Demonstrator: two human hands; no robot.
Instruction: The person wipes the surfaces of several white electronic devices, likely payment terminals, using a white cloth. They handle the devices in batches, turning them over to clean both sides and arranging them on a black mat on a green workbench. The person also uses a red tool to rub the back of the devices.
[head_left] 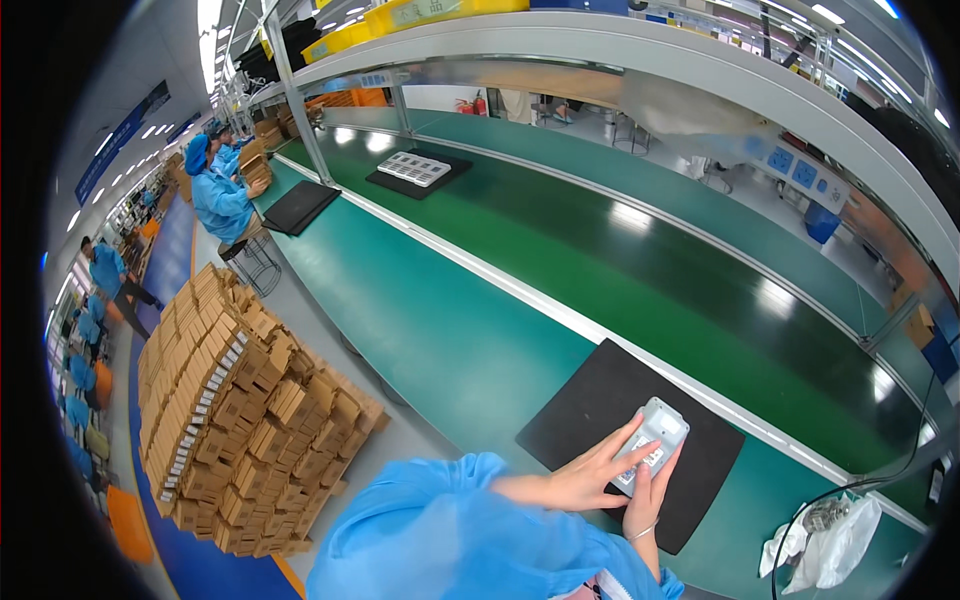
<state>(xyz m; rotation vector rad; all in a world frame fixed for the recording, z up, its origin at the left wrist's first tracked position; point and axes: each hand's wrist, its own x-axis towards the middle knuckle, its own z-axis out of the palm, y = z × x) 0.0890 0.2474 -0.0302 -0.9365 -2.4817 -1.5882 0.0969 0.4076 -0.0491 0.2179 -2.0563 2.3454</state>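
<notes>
A light grey, rounded rectangular plastic device [664, 418] is in my hands, tilted, above a black mat [580, 410] on the green bench. A white label with small dark print [652, 458] shows on its upper face. My left hand [580, 482] reaches in from the left, its fingers along the device's left edge and across the label. From below, my right hand [643, 512] grips the device's lower right side, fingers closed against it. A thin bracelet circles my right wrist. The underside of the device is hidden.
Past a pale rail runs a green conveyor belt [520, 230], carrying a tray of pale parts [415, 168] on a dark mat. White plastic bags [835, 545] and a black cable lie at the right. Stacked cardboard boxes [250, 420] stand left; a person in blue [220, 200] sits farther along.
</notes>
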